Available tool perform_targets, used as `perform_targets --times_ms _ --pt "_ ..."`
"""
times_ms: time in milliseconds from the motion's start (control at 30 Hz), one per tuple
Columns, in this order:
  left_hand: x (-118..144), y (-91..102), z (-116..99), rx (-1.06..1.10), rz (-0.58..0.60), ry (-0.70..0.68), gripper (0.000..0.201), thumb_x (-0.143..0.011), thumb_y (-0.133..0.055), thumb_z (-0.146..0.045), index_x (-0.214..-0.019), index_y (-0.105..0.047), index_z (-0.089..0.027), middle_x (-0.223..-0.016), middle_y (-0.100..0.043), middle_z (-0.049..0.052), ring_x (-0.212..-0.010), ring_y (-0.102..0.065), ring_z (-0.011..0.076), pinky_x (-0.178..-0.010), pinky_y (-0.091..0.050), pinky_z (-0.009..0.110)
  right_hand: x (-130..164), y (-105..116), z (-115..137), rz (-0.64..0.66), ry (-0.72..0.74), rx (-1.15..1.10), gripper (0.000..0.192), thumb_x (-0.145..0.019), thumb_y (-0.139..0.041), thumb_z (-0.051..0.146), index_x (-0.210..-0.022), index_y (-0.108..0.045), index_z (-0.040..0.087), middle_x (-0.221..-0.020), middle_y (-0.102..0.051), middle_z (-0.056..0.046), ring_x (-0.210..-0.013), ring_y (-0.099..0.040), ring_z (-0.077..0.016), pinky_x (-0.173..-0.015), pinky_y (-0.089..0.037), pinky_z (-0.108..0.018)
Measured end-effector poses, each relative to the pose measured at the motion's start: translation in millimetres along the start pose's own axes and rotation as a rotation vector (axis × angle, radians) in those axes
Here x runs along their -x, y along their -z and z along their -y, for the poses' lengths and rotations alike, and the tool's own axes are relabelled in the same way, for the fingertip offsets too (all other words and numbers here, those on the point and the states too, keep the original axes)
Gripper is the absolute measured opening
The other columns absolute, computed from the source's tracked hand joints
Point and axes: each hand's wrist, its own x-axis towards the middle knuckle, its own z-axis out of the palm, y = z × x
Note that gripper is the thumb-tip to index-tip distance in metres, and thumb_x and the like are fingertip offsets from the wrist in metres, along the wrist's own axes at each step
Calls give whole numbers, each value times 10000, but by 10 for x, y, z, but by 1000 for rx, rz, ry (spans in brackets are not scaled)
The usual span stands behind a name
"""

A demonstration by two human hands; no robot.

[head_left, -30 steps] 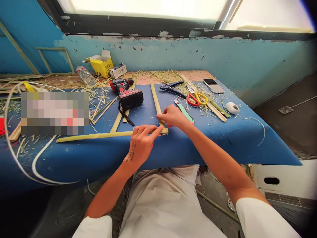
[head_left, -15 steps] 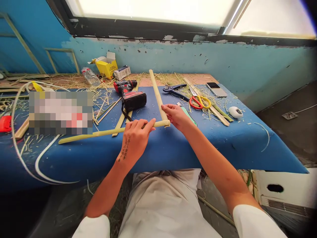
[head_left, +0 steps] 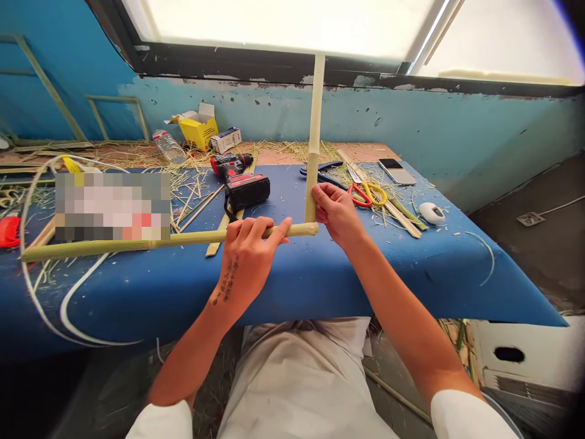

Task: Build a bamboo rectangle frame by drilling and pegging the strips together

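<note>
Two pale bamboo strips meet at a right-angle corner above the blue table (head_left: 375, 268). My left hand (head_left: 244, 262) grips the horizontal strip (head_left: 137, 244), which runs left over the table's near edge. My right hand (head_left: 337, 213) pinches the upright strip (head_left: 314, 122) just above the corner; it rises in front of the window. Both strips are lifted off the table.
Behind the hands lie a red and black cordless drill (head_left: 240, 180), blue pliers (head_left: 322, 167), red and yellow scissors (head_left: 368, 194), a phone (head_left: 397, 172), a white tape roll (head_left: 432, 213), loose strips and shavings. A yellow box (head_left: 197, 129) and bottle (head_left: 169, 146) stand at the back.
The joined strips, lying flat on the table a second ago, have been lifted and tilted up. The far strip now stands vertical and the long strip's left end has swung further left.
</note>
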Motion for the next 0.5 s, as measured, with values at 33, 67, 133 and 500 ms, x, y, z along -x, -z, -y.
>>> perform_targets --times_ms 33,67,133,500 --pt "14 -13 7 1 7 1 330 -1077 -596 -277 -1386 -713 -286 -1060 -726 70 -969 -633 239 -942 -408 418 4 3 -16 0 -18 18 648 -648 -887 763 -885 -593 237 -632 -403 93 -500 -280 -57 -473 -210 -245" --pt "41 -36 16 6 18 4 329 -1073 -603 -274 -1382 -716 -286 -1060 -726 69 -966 -632 240 -936 -408 418 9 4 -44 1 -43 43 663 -643 -878 781 -891 -588 238 -629 -398 95 -497 -274 -57 -471 -207 -244" --pt "122 -106 39 28 54 20 326 -1069 -610 -283 -1377 -719 -285 -1061 -726 72 -963 -632 240 -924 -412 415 18 -1 -128 8 -102 106 685 -644 -849 818 -886 -572 240 -609 -375 102 -485 -257 -59 -464 -202 -244" --pt "428 -363 125 226 254 168 291 -1079 -590 -332 -1305 -770 -302 -1160 -729 75 -1057 -619 247 -909 -435 410 22 25 -351 25 -194 784 361 -786 -880 498 -803 -694 188 -797 -692 -61 -743 -590 -175 -675 -450 -290"
